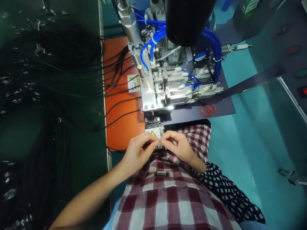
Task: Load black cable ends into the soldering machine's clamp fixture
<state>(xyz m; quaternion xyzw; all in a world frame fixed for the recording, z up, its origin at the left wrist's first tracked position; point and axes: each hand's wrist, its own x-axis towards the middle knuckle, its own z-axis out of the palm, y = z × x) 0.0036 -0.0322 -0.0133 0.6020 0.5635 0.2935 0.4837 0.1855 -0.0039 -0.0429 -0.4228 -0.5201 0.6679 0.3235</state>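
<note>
Both of my hands meet at the front of a metal machine (pixel 148 99), over a small plate with a yellow warning label (pixel 153 132). My left hand (pixel 140 150) pinches thumb and forefinger together on something tiny. Facing it, my right hand (pixel 179 147) is closed in a pinch too, its fingertips almost touching the left ones. A thin, light-coloured bit shows between the fingertips, too small to name. Just beyond my hands lies a black fixture block (pixel 152 123) of the machine.
Black cables (pixel 122 103) run across an orange board (pixel 120 134) on the left, towards a dark surface with coiled cables (pixel 69 41). Red-handled scissors (pixel 208 109) lie right of the machine. Blue air hoses (pixel 217 48) and a black cylinder (pixel 189 22) rise above it.
</note>
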